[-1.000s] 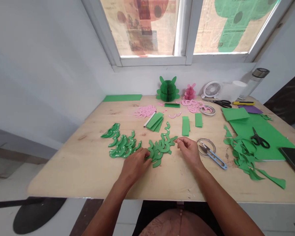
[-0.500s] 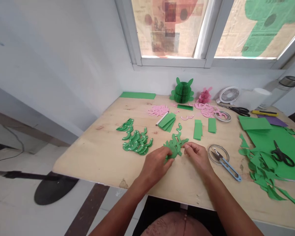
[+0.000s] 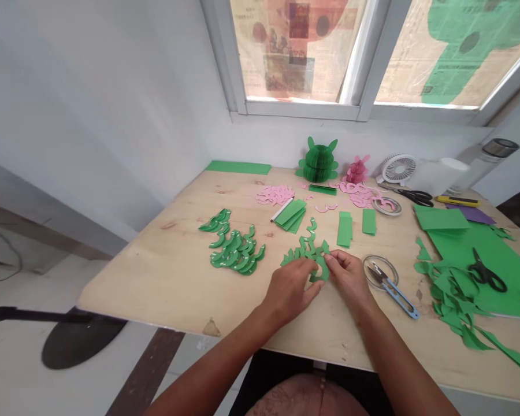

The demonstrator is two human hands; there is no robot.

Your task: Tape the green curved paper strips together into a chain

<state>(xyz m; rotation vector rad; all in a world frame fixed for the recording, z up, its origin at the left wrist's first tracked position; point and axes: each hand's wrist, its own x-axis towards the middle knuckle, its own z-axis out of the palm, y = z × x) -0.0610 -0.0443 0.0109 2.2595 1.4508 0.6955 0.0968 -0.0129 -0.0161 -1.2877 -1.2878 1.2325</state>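
A curved green paper piece [image 3: 323, 270] is between my hands above the front of the wooden table. My right hand [image 3: 347, 274] pinches its upper right edge between thumb and finger. My left hand [image 3: 290, 287] is at its lower left end, thumb and forefinger curled about it with a gap showing between them. Just behind my fingers lies a loose heap of green paper pieces [image 3: 304, 245], partly hidden by my left hand. Farther left is a bigger pile of curved green pieces [image 3: 236, 254] with white strips on them.
Thread snips [image 3: 394, 293] lie across a tape ring [image 3: 383, 266] beside my right hand. Green offcuts [image 3: 448, 297] and black scissors [image 3: 486, 271] are at the right. Folded green papers [image 3: 291, 215], pink pieces [image 3: 275, 195] and a green honeycomb paper figure [image 3: 318, 162] are farther back.
My left hand has drawn back slightly from the green heap, uncovering more of it. A curved piece now shows between both hands. The view has shifted a little.
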